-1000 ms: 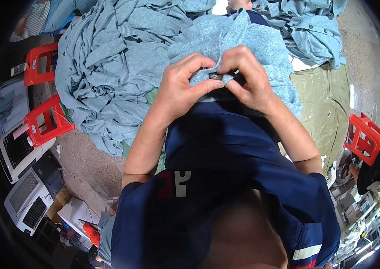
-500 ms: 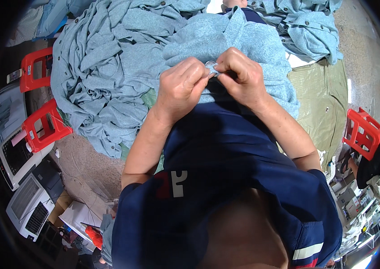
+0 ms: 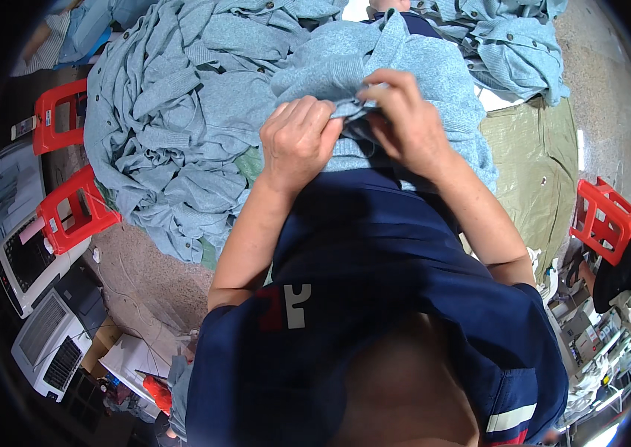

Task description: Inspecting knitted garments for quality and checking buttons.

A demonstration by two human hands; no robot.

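A light blue knitted garment [image 3: 435, 82] lies over my lap, above my dark navy shirt. My left hand [image 3: 297, 138] is closed on a fold of its fabric near the middle. My right hand [image 3: 405, 123] pinches the same bunched edge between fingers and thumb, just to the right of the left hand. The two hands almost touch. What sits inside the pinched fold is hidden.
A big heap of the same blue garments [image 3: 174, 127] spreads at upper left, with more [image 3: 509, 45] at upper right. Red plastic stools [image 3: 70, 208] stand at left and one [image 3: 606, 220] at right. An olive sheet [image 3: 539, 164] covers the floor. White machines [image 3: 40, 298] sit at lower left.
Both hands have shifted slightly up and to the right on the garment. The right hand has lifted the pinched edge higher, and the left hand has closed more tightly on the fabric.
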